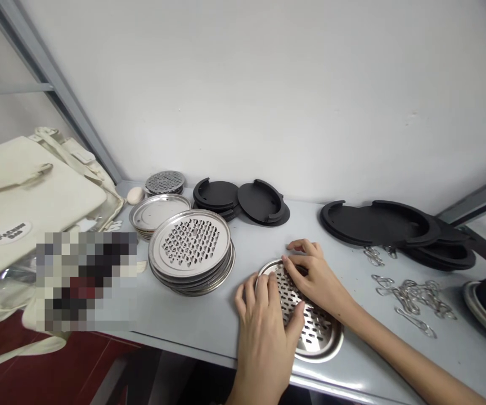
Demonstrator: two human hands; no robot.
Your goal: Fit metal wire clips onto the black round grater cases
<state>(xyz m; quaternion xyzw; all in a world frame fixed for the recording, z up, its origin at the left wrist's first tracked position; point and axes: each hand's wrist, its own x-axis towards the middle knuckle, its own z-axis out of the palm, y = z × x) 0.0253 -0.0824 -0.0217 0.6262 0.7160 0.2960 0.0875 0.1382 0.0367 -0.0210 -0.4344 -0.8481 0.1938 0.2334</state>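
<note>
Shiny metal, matt black plastic

Perforated grater disc (310, 320) gleams like polished steel; black lids (378, 222) look matt plastic; bag (27, 197) is cream cloth.

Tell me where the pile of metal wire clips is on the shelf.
In the head view, the wire clips lie loose on the right of the grey shelf, in front of the black discs and right of the right hand.

Silver perforated grater disc (306, 320), black round lids (380, 223), cream bag (23, 197)

Both hands, left hand (264, 323) and right hand (313, 278), rest on a perforated metal disc (310, 326) lying on the grey worktop (209, 320) near a stack of discs (190, 250).
</note>
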